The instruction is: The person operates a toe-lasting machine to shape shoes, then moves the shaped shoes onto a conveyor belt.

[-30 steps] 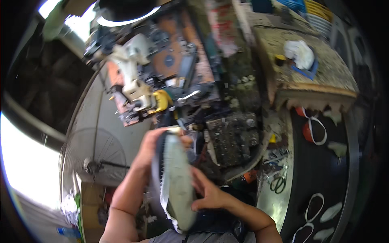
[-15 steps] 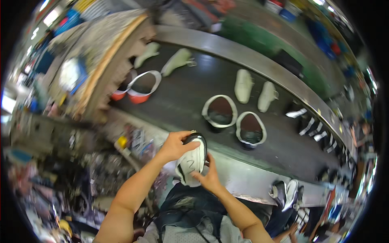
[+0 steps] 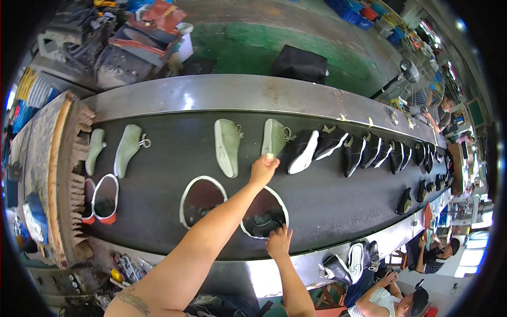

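Observation:
My left hand (image 3: 264, 170) is closed at the near end of a pale green shoe upper (image 3: 273, 134), its fingers on that end. My right hand (image 3: 280, 243) grips the near edge of a shoe sole (image 3: 283, 203) with a white rim and dark inside. My left forearm partly hides this sole and the similar sole (image 3: 191, 193) to its left. Another green shoe upper (image 3: 226, 145) lies left of my left hand. Just right of that hand, a black shoe (image 3: 302, 153) with a white sole lies on its side.
All these lie on a dark conveyor belt (image 3: 158, 158) between metal edges. More black shoes (image 3: 354, 156) line its right. At left, green uppers (image 3: 128, 150) and red-ended soles (image 3: 105, 201) lie by a fringed opening (image 3: 79, 185). Shoes (image 3: 356, 261) sit on the near ledge; co-workers (image 3: 388, 296) sit at right.
Both hands held a white-and-black shoe near my body; it is no longer in them. They have moved out over the belt, left to a green upper, right to a sole. The view has turned.

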`<action>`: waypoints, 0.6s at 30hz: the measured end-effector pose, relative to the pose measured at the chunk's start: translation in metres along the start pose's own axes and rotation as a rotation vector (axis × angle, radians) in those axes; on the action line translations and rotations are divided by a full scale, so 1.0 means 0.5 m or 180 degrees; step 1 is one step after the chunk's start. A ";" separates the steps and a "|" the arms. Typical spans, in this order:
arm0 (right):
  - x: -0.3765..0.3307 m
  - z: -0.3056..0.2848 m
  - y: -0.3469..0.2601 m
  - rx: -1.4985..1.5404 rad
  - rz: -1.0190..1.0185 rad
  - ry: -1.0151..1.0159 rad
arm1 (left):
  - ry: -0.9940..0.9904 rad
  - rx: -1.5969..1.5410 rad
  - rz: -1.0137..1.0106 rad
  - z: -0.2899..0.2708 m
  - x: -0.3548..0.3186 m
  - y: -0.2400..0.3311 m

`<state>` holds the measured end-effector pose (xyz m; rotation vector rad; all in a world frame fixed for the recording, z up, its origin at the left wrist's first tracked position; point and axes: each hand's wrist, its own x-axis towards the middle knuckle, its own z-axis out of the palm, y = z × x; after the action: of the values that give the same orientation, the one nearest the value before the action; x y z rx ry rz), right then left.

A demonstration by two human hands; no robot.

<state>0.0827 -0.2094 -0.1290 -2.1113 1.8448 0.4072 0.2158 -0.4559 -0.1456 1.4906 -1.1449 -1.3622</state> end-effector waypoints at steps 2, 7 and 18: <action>-0.023 0.017 0.016 0.0148 -0.0047 0.0333 | 0.0536 0.0829 -0.0465 0.062 0.045 -0.034; -0.081 -0.073 -0.020 0.1831 -0.0226 0.0908 | 0.0960 0.1670 0.0405 0.065 0.079 -0.111; -0.099 -0.260 -0.137 0.4229 0.0015 0.0636 | -0.0244 -0.1782 -0.0826 -0.361 -0.247 -0.092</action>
<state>0.1457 -0.2096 0.0129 -1.1865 1.4589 -0.8478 0.3984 -0.3275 -0.1372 1.2039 -0.5479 -1.7509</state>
